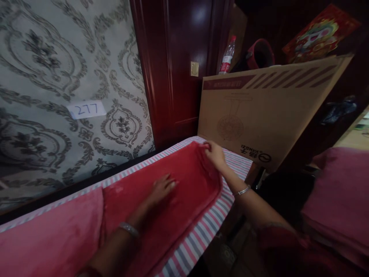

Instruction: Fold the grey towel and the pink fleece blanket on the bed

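A red fleece cloth (190, 173) lies spread along a narrow surface covered with a striped sheet (201, 234). My left hand (161, 188) rests flat on the middle of the red cloth, fingers spread. My right hand (215, 154) pinches the far corner of the same cloth near the surface's end. Both wrists carry silver bracelets. A lighter pink cloth (52, 234) lies to the left, its edge meeting the red one.
A large cardboard box (268, 111) stands just beyond the surface's end. A plastic bottle (227, 55) and a red round object (261, 54) sit behind it. Patterned wallpaper with a "277" label (86, 109) is on the left, a dark wooden door frame (175, 69) ahead. Pink fabric (340, 196) lies at right.
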Tool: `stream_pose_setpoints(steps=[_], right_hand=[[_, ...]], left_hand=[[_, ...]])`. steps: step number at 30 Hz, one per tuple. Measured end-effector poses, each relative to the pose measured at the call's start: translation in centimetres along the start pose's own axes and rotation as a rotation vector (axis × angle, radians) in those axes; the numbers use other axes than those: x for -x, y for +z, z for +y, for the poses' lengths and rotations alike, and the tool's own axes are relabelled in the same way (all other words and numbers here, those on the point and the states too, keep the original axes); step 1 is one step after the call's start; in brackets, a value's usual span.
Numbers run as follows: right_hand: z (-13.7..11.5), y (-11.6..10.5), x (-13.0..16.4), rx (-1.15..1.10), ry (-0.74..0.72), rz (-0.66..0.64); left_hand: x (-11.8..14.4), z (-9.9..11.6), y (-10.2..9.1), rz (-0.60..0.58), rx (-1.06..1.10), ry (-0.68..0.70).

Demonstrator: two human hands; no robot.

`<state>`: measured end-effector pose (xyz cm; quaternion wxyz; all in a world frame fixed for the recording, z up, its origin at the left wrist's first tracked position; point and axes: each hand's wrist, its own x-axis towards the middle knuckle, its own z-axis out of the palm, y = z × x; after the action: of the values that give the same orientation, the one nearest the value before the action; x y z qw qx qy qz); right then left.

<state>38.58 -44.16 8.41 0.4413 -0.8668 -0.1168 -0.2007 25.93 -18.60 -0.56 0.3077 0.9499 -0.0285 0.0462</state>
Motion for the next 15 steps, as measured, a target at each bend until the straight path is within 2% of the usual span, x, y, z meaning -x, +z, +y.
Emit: stream_pose_setpoints(steps=[1, 3, 6, 7, 10, 12, 15], right_hand=[[-2.1, 0.6, 1.2, -0.002, -0.101, -0.056], [-5.4, 1.8, 4.7, 0.098, -0.422, -0.21], [-7.7, 3.0, 11.3, 0.232, -0.686, -0.376], [-7.6, 3.4, 13.5, 0.245, -0.762, -0.422], [-5.6, 4.5, 18.4, 0.197, -0.914, -0.464], [-3.8, 5.2, 20.3, 0.156, -0.929, -0.429], [-2.1, 6.0, 21.6, 0.115, -0.905, -0.331]], left_hand=[[-0.5, -0.4, -0.8, 0.039, 0.218, -0.065], [-1.3, -1.2, -2.6, 0.094, 0.677, -0.225], [-1.5, -1.9, -5.0, 0.133, 1.178, -0.439], [-1.4, -2.0, -5.5, 0.165, 1.29, -0.456], [-1.0, -2.2, -5.8, 0.34, 1.514, -0.372], [-0.9, -2.4, -5.4, 0.451, 1.557, -0.361], [-1.2, -3.2, -4.5, 0.518, 1.54, -0.416]])
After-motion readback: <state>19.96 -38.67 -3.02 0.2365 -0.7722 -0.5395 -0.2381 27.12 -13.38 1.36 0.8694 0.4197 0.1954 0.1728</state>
